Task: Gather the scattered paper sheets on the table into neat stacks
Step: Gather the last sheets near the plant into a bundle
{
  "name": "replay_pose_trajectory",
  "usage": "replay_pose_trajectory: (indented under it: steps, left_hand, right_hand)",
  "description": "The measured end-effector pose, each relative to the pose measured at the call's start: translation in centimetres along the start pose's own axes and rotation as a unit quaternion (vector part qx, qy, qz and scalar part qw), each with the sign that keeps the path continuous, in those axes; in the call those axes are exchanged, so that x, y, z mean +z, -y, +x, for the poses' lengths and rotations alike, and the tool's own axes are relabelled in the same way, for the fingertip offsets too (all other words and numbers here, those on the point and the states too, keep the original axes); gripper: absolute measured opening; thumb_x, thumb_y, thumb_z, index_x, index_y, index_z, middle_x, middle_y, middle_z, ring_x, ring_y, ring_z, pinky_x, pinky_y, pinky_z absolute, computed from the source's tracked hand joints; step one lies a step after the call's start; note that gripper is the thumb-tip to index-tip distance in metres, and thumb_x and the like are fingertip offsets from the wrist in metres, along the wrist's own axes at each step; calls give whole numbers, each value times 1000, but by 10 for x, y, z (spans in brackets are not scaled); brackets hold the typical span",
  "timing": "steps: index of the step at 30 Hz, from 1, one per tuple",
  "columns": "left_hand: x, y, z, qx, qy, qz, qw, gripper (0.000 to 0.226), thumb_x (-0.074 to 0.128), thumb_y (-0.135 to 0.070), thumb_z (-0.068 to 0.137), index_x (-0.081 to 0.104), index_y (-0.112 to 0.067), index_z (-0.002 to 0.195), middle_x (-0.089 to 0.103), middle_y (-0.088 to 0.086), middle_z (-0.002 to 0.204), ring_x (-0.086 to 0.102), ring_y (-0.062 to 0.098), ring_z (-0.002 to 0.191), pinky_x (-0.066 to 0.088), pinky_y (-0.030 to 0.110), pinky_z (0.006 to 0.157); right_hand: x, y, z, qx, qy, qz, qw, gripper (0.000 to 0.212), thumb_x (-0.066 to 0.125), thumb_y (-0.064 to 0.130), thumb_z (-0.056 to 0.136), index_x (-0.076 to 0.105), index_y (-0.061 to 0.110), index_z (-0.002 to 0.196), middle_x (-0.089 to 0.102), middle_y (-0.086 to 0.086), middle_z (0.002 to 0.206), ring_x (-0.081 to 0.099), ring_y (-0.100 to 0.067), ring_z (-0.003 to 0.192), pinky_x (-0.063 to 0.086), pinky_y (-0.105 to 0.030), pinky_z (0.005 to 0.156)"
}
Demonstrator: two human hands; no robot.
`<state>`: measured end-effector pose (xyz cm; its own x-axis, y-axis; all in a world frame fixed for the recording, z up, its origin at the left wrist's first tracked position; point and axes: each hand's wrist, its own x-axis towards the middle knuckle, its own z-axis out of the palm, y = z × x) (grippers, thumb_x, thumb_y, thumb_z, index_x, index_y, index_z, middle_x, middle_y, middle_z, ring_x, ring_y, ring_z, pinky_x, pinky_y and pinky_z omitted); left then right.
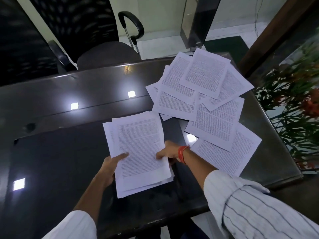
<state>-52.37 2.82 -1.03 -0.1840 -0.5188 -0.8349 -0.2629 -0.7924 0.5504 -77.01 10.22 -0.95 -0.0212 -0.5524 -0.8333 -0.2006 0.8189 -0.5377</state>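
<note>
A loose stack of printed white sheets [139,145] is held over the dark table [51,152], its edges uneven. My left hand [112,163] grips the stack's left edge, thumb on top. At the stack's right edge, my right hand [168,151] pinches the sheets; a red thread band circles that wrist. Several scattered printed sheets [205,94] lie overlapping across the table's right half, reaching its far and right edges.
A black office chair [96,49] stands behind the table's far edge. A plant with orange flowers [298,107] sits just past the right edge. Bright square light reflections [74,106] dot the glossy tabletop. A glass panel [193,23] stands on the floor beyond.
</note>
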Motion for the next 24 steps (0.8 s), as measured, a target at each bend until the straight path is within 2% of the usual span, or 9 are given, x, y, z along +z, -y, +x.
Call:
replay_pose_trajectory:
  steps: [2,4,6,8,9,12,14,21,24]
  left_hand:
    - [0,0,2,1,-14,20,1000,31,77,-10,83,69,-3,112,74,17,110,73,37,97,55,58,92]
    - [2,-1,3,7,-34,18,999,21,71,-5,87,68,-2,108,74,19,108,72,38,95,56,56,87]
    - [2,-4,9,10,-57,9,998,12,63,-6,93,67,-3,104,73,18,103,70,38,93,57,49,78]
    - [0,-8,12,14,-77,3,997,8,59,-8,95,65,-3,99,71,16,99,69,36,90,55,44,71]
    - [0,-10,13,17,-84,-3,996,8,58,-8,96,64,-3,98,71,16,99,69,36,89,55,43,71]
    - [-5,-15,18,19,-95,-15,995,9,56,-7,95,64,-4,98,71,16,99,68,37,91,55,45,72]
    - [-5,-19,22,17,-99,-18,995,9,56,-8,95,64,-5,98,71,16,99,68,37,91,55,44,71]
    - [-9,-28,33,8,-91,-6,996,12,59,-8,94,65,-3,103,72,16,101,69,36,92,55,43,72]
    - [-10,-27,32,12,-88,-2,996,10,59,-7,95,65,-3,102,72,14,100,70,34,91,54,40,69]
  right_hand:
    - [-4,4,4,6,13,-68,998,39,79,32,80,63,9,107,70,-12,104,66,-24,78,59,-34,61]
    - [-13,11,4,2,-25,-109,994,44,77,51,77,61,12,92,70,-7,90,66,-21,68,57,-31,54]
    - [-24,21,8,-37,-185,-144,971,48,71,58,79,59,12,84,67,-6,79,63,-21,66,55,-33,57]
    - [-39,31,18,-92,-368,-190,905,45,67,50,85,58,10,103,66,-8,98,61,-26,91,51,-34,72]
    - [-47,34,26,-110,-413,-233,874,51,66,49,85,55,9,115,63,-11,113,58,-28,106,51,-38,82]
    - [-64,45,58,-75,-380,-380,840,82,59,57,88,30,8,147,33,-22,152,30,-38,142,33,-51,111]
    - [-67,45,75,-45,-356,-427,830,87,53,59,91,19,7,152,19,-24,158,18,-40,147,23,-52,116]
    - [-71,40,91,-71,-401,-525,747,48,49,20,99,35,1,141,48,-28,139,49,-38,128,49,-40,101]
    - [-80,51,81,-80,-380,-545,743,32,48,12,98,46,7,130,63,-17,120,62,-30,108,50,-34,87]
